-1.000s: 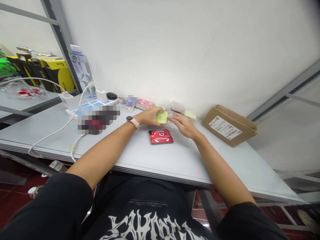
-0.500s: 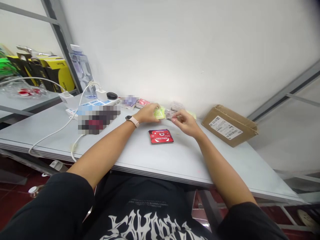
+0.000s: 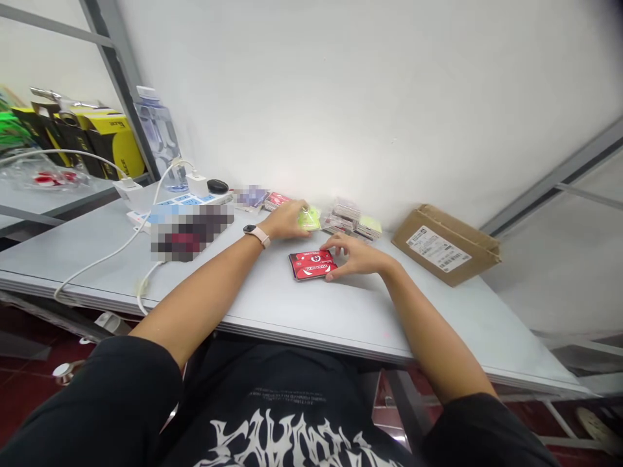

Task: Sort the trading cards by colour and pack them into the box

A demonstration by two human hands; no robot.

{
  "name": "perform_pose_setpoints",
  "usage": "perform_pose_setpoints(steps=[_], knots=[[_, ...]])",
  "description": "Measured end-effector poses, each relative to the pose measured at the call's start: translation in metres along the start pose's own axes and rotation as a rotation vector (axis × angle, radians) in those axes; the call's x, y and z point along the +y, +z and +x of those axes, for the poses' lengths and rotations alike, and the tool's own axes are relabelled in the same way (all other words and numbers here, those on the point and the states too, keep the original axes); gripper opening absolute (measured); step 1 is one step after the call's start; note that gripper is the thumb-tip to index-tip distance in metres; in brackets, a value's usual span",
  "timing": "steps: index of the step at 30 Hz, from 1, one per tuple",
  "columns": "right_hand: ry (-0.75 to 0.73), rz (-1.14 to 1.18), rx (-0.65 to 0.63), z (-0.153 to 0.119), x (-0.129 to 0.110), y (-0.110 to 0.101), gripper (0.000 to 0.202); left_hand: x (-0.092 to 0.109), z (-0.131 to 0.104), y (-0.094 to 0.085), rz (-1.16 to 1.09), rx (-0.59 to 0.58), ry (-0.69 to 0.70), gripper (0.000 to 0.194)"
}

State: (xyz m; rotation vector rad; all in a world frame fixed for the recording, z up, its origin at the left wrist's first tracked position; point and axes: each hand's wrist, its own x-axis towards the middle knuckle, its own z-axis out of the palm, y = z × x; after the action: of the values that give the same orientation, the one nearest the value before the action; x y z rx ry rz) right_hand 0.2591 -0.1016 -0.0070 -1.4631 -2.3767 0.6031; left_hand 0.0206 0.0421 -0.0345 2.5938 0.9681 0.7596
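Note:
My left hand (image 3: 286,220), with a watch on its wrist, grips the near side of a yellow-green card pack (image 3: 310,219) in clear film. The pack is tilted up a little over the table. A small stack of red cards (image 3: 311,266) with white print lies flat in front of me. My right hand (image 3: 357,256) has its thumb and fingers on the stack's right end, one at the far edge and one at the near edge.
Wrapped card packs (image 3: 344,214) are piled by the wall, with a red pack (image 3: 276,200) further left. At right stands a cardboard box (image 3: 445,243). A power strip (image 3: 182,202) with white cables, a black mouse (image 3: 217,187) and a water bottle (image 3: 159,139) are at left.
My right hand has let go of the clear film by the green pack and come down toward me onto the red card stack. My left hand stays nearly in place.

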Motion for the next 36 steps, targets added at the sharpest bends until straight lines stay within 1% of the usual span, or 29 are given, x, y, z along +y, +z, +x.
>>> perform_pose_setpoints(steps=[3,5,7,10,11,13,14,17,24,28,36], knots=[[0.026,0.111,0.032,-0.004,-0.002,-0.010,0.069,-0.001,0.001,0.001,-0.008,0.005,0.018,0.073],[0.014,0.194,0.120,-0.006,0.000,-0.017,0.069,-0.001,0.001,0.001,-0.010,0.009,0.035,0.070],[0.031,0.218,0.295,-0.007,0.005,-0.021,0.071,0.000,0.000,0.001,-0.002,0.007,0.034,0.070],[0.113,0.099,0.614,-0.006,0.017,-0.024,0.077,0.001,0.000,0.000,0.013,-0.013,0.003,0.076],[0.137,0.038,0.690,-0.005,0.022,-0.024,0.078,0.000,0.000,0.000,0.014,-0.020,-0.003,0.078],[0.161,-0.073,0.767,-0.004,0.030,-0.023,0.077,0.000,0.001,0.000,0.014,-0.026,-0.002,0.080],[0.162,-0.113,0.772,-0.004,0.033,-0.022,0.077,-0.001,0.001,0.000,0.018,-0.027,0.002,0.080],[0.136,-0.175,0.732,-0.005,0.036,-0.021,0.075,-0.003,0.001,0.002,0.036,-0.030,0.013,0.080],[0.130,-0.229,0.610,-0.008,0.031,-0.024,0.071,-0.006,0.001,0.005,0.053,-0.017,0.054,0.079],[0.107,-0.201,0.544,-0.008,0.032,-0.024,0.072,-0.007,0.001,0.005,0.064,-0.027,0.089,0.081],[0.067,-0.110,0.526,-0.011,0.035,-0.026,0.075,-0.005,0.001,0.004,0.053,-0.044,0.113,0.081]])
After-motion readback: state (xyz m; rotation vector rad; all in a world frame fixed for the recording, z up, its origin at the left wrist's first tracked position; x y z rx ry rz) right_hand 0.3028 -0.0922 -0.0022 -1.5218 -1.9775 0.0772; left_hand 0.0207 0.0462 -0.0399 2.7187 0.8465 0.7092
